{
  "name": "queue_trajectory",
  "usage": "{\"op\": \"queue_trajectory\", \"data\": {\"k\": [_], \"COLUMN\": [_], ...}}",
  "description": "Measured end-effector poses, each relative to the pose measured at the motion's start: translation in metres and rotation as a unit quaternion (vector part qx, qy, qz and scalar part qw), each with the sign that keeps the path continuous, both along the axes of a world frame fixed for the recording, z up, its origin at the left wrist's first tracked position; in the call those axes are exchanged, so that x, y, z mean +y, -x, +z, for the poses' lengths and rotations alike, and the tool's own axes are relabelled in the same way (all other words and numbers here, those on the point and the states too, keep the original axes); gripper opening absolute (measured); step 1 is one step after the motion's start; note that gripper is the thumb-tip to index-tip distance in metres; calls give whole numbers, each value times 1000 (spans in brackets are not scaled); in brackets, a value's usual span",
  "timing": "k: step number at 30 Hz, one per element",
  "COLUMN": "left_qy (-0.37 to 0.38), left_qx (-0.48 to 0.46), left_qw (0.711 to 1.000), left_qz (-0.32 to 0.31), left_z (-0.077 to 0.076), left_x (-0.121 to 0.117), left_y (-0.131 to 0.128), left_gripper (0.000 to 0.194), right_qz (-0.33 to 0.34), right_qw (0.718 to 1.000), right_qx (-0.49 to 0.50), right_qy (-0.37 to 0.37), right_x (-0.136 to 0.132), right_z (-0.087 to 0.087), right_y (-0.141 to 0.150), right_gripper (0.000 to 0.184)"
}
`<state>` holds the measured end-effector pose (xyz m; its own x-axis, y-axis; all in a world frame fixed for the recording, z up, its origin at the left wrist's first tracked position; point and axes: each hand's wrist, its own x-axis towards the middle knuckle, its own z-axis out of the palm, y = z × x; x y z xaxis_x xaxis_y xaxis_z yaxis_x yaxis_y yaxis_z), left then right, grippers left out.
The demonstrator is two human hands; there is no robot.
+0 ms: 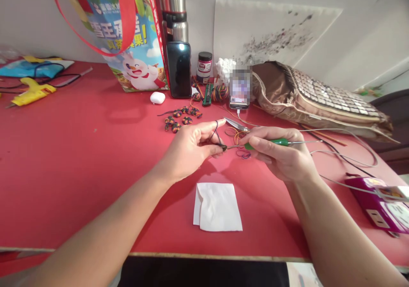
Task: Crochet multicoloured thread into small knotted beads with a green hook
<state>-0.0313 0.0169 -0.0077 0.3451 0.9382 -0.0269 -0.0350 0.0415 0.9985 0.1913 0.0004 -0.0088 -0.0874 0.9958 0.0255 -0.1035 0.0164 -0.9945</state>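
My left hand (188,150) pinches a small dark crochet piece (224,148) between thumb and fingers. A strand of dark yarn (216,130) loops up over its raised index finger. With my right hand (284,152) I grip a crochet hook (280,142) by its green handle, fingers wrapped round it. One metal end reaches left to the crochet piece; the other sticks out to the right. Loose orange and purple yarn (244,154) lies on the table behind the hands. Scissors (235,124) rest just beyond, partly hidden by my right hand.
Several multicoloured crochet pieces (175,127) lie behind my left hand. A folded white tissue (219,208) is in front on the red table (79,159). Phones, a thermos (174,5) and a bag (137,35) stand behind. A cable (351,159) runs to a purple power strip (372,204).
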Motion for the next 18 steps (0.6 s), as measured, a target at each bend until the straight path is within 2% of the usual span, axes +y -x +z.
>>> {"op": "queue_trajectory", "data": {"k": [5, 9, 13, 18], "left_qy": [63, 105, 105, 92], "left_qx": [-47, -116, -156, -154], "left_qw": [997, 987, 980, 982], "left_qz": [-3, 19, 57, 66], "left_z": [7, 8, 6, 3], "left_x": [-4, -7, -9, -9], "left_y": [-1, -5, -9, -8], "left_gripper": [74, 76, 69, 63], "right_qz": [34, -11, -63, -62], "right_qw": [997, 992, 986, 987], "right_qx": [69, 125, 149, 149], "right_qy": [5, -22, -26, -13], "right_x": [0, -6, -10, -7], "right_z": [0, -6, -13, -16], "right_y": [8, 25, 39, 40], "right_gripper": [27, 24, 25, 26]}}
